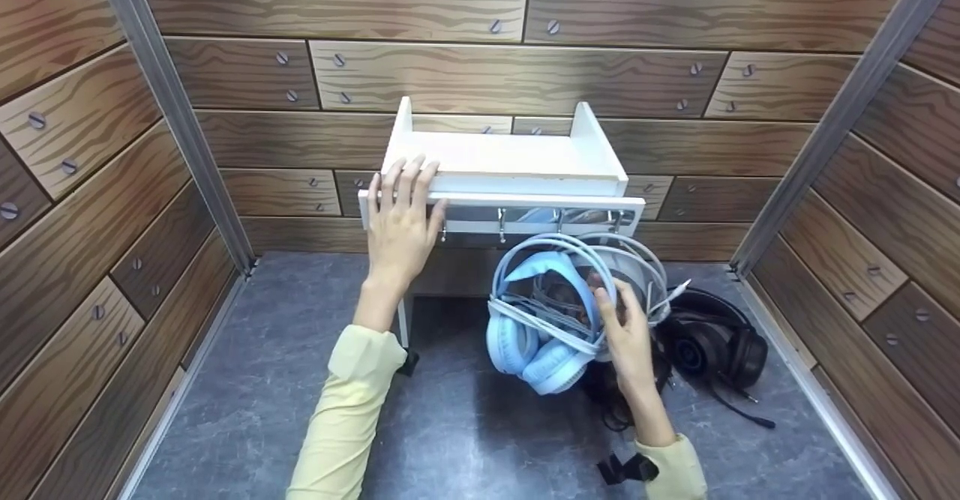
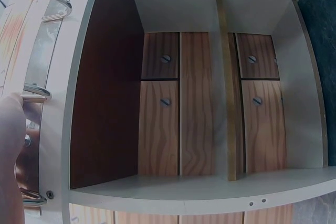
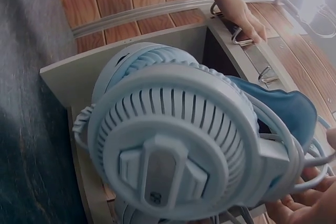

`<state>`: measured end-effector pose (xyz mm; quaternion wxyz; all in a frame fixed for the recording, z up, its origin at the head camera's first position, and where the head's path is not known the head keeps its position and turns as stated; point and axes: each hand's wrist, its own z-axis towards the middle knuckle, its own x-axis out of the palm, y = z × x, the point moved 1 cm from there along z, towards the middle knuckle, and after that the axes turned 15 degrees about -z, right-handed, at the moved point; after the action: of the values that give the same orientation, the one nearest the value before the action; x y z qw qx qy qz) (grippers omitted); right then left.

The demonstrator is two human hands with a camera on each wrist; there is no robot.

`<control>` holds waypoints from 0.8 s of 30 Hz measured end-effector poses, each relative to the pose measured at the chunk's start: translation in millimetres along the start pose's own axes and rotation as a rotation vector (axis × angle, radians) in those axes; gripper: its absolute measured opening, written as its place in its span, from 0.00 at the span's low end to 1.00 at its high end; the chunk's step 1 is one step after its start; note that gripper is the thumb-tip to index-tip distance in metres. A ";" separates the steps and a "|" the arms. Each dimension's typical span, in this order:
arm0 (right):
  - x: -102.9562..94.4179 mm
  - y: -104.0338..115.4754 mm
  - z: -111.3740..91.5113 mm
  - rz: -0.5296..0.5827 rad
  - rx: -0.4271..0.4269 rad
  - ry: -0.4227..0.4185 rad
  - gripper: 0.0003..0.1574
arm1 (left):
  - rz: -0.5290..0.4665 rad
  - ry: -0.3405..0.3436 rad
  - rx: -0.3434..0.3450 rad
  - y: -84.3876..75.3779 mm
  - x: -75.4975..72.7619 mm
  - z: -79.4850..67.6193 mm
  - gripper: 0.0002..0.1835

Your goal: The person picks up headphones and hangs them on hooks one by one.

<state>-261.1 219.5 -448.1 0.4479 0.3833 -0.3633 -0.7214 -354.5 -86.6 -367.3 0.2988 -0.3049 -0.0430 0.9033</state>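
Note:
Light blue headphones (image 1: 555, 369) hang in the air in front of a white shelf unit (image 1: 495, 157). My right hand (image 1: 628, 331) grips them at the headband side, where loops of pale cable (image 1: 660, 260) are gathered; a white plug sticks out to the right. In the right wrist view a ribbed ear cup (image 3: 173, 106) fills the middle and hides part of the shelf. My left hand (image 1: 401, 241) rests on the left end of the unit's front rail (image 1: 525, 200), fingers extended over its top edge. Metal hooks (image 1: 502, 226) line that rail.
Black headphones (image 1: 720, 342) with a microphone boom lie on the grey floor (image 1: 285, 410) at the right. More black gear is partly hidden beneath my right hand. Wood-patterned walls (image 1: 517, 76) close in the back and sides.

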 end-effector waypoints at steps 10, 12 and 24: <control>-13.6 31.0 -18.4 -0.142 -0.100 -0.034 0.24 | -0.009 0.002 -0.002 -1.2 -0.8 -0.2 0.27; -15.7 35.2 -20.6 -0.147 -0.119 -0.077 0.24 | -0.010 -0.001 0.000 -1.2 -0.7 -0.1 0.27; -28.2 39.4 -32.2 -0.120 -0.311 -0.265 0.11 | 0.005 -0.003 0.006 -0.6 -1.6 0.3 0.27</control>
<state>-209.8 226.5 -421.7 0.4060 0.2325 -0.2800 -0.8383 -353.4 -86.9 -366.1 0.2976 -0.3027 -0.0399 0.9045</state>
